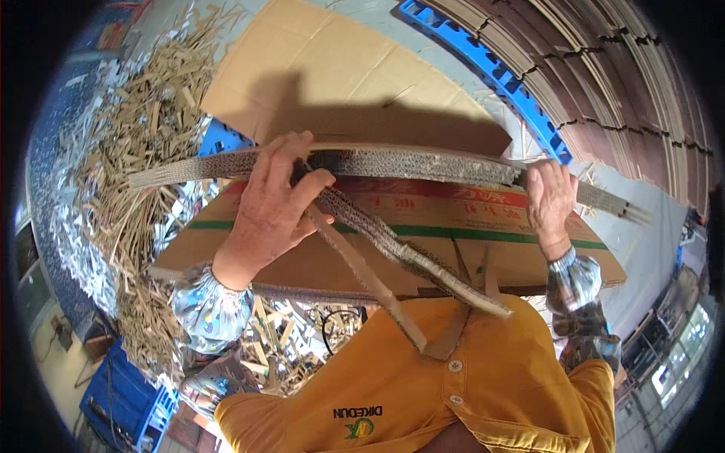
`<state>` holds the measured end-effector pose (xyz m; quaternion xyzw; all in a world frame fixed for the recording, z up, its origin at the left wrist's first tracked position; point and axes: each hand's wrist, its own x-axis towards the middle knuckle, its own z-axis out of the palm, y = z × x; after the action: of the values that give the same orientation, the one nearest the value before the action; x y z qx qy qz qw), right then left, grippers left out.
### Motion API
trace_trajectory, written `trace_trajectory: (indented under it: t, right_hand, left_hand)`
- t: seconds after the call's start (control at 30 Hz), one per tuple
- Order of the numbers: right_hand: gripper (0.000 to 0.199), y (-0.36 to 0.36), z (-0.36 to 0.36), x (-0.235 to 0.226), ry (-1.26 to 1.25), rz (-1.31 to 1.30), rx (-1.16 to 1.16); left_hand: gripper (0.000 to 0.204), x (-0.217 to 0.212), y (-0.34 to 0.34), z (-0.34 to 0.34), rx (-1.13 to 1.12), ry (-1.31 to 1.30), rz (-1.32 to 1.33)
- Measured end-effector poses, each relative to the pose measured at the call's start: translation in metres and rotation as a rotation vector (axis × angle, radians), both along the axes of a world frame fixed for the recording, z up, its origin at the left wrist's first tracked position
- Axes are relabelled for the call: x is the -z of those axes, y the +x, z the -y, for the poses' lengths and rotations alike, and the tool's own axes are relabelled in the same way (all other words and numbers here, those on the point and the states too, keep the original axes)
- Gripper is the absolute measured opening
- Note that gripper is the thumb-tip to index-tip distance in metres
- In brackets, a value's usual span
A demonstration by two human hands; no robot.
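My left hand (273,205) grips the left part of a thick stack of flat corrugated cardboard sheets (423,167), held edge-on in front of me. Long cardboard trim strips (393,253) hang from under that hand down toward my yellow shirt. My right hand (550,200) holds the same stack near its right end, fingers over the top edge. Below the stack lies a printed brown cardboard sheet (453,219) with red and green bands.
A heap of cardboard offcut strips (143,151) fills the left side. A large plain cardboard sheet (332,68) lies behind the stack. A blue plastic pallet edge (491,72) and tall stacked cardboard (612,83) stand at the upper right. A blue crate (124,396) sits lower left.
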<state>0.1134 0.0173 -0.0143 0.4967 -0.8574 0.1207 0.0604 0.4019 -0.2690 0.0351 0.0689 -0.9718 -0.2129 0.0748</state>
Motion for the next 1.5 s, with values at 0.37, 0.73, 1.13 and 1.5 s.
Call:
trace_trajectory:
  t: [0.37,0.73,1.13,1.5]
  right_hand:
    - [0.038,0.05,-0.067,-0.024,0.259,0.293,-0.208]
    - [0.035,0.011,0.002,-0.062,-0.051,1.03,-0.086]
    - [0.049,0.133,0.156,-0.067,0.29,-0.022,-0.458]
    - [0.056,0.135,0.143,-0.034,0.364,0.041,-0.145]
  left_hand:
    - [0.079,-0.02,0.06,-0.061,-0.113,0.238,0.412]
    - [0.071,0.024,0.045,-0.041,-0.164,-0.261,0.09]
    - [0.063,0.037,-0.005,0.012,-0.103,-0.2,-0.244]
    - [0.06,0.04,-0.014,0.005,-0.107,-0.117,-0.143]
